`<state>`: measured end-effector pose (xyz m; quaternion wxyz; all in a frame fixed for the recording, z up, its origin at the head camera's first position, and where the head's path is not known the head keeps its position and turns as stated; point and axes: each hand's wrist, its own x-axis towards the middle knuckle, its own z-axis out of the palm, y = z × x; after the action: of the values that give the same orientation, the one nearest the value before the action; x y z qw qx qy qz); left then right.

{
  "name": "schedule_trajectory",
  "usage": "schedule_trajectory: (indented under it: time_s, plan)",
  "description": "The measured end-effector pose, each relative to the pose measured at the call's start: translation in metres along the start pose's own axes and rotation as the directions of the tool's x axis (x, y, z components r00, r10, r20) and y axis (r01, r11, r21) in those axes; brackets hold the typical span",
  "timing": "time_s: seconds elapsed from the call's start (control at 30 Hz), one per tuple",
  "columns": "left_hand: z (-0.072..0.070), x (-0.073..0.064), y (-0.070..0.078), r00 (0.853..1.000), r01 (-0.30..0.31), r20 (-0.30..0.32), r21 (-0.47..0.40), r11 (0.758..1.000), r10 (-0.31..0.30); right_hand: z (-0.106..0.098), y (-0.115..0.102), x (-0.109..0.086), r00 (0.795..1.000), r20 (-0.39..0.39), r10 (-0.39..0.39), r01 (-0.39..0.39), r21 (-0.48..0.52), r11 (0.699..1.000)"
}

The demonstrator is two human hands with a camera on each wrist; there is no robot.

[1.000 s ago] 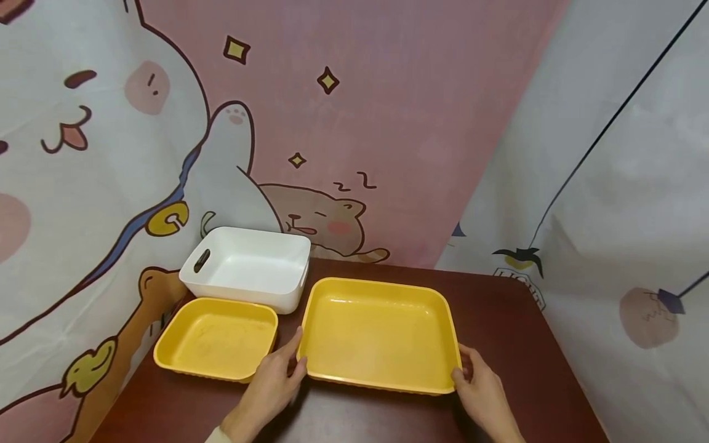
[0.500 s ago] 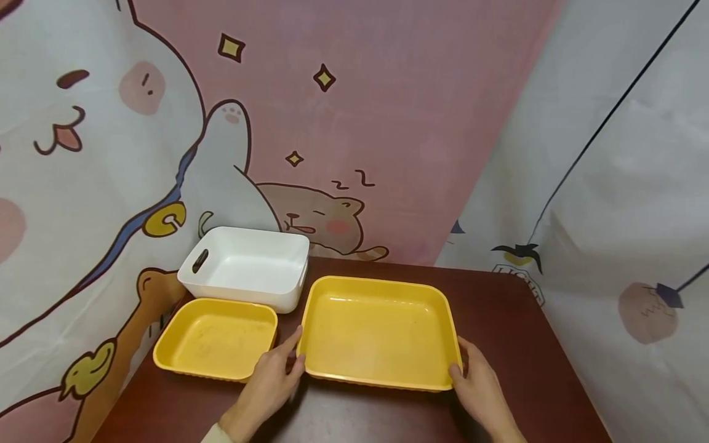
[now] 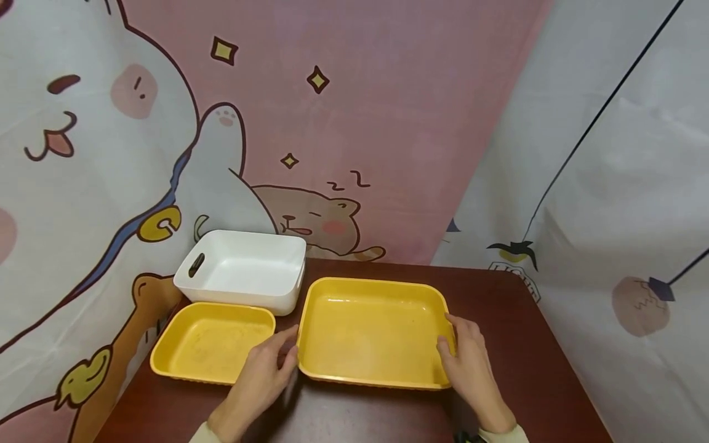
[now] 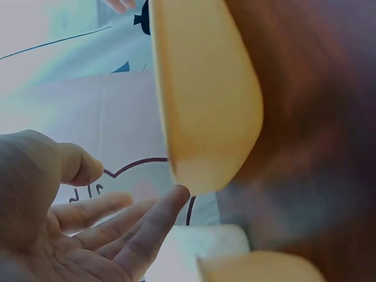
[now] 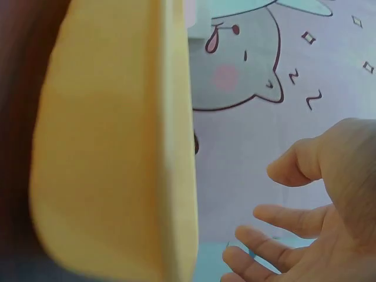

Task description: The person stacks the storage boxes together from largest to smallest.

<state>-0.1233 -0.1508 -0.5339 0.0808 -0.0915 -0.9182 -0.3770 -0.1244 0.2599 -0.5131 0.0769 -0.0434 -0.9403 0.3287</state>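
A large yellow tray [image 3: 373,335] lies on the table, its inside bare. At its left rim is my left hand [image 3: 260,375]; in the left wrist view its fingers [image 4: 150,235] are spread and extended, one tip by the tray's corner. Whether that tip touches, I cannot tell. My right hand [image 3: 468,363] is over the right rim. In the right wrist view that hand [image 5: 329,217] is relaxed with a gap to the tray's side [image 5: 106,147]. Neither hand grips anything.
A smaller yellow tray [image 3: 213,344] lies left of the large one, just beside my left hand. Behind it stands a white bin [image 3: 238,271] with a handle slot. The dark brown table [image 3: 526,357] meets a cartoon-printed wall covering [image 3: 399,123] at the back.
Both hands have let go of the large tray's sides. The right hand has risen up over the rim with its fingers loosened; the left has drawn back slightly. The tray stays put.
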Motion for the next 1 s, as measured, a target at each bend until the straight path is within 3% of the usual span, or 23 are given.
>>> schedule_trajectory:
  time_s: [0.1,0.27,0.43,0.57,0.77,1.0]
  plan:
    - [-0.01,0.003,0.001,0.999,-0.016,-0.042,0.043,0.999,0.018,0.004,-0.013,0.004,0.998,-0.021,-0.061,0.061,0.023,0.998]
    - [-0.026,0.012,0.0,0.996,-0.019,-0.086,0.03,0.999,0.021,0.015,-0.036,0.011,0.992,-0.017,-0.123,0.124,0.082,0.989]
    - [-0.042,0.026,-0.005,0.99,-0.072,-0.114,0.068,0.995,0.079,0.029,-0.061,0.023,0.987,0.012,-0.16,0.155,0.164,0.974]
    - [-0.057,0.038,-0.009,0.988,-0.068,-0.132,0.104,0.992,0.081,0.044,-0.083,0.031,0.984,0.046,-0.174,0.16,0.214,0.964]
    - [-0.078,0.058,-0.027,0.976,-0.075,-0.192,0.143,0.987,0.103,0.064,-0.107,0.047,0.974,0.083,-0.209,0.178,0.287,0.941]
    - [-0.099,0.078,-0.053,0.974,-0.037,-0.214,0.187,0.982,0.077,0.088,-0.14,0.063,0.955,0.114,-0.275,0.213,0.38,0.9]
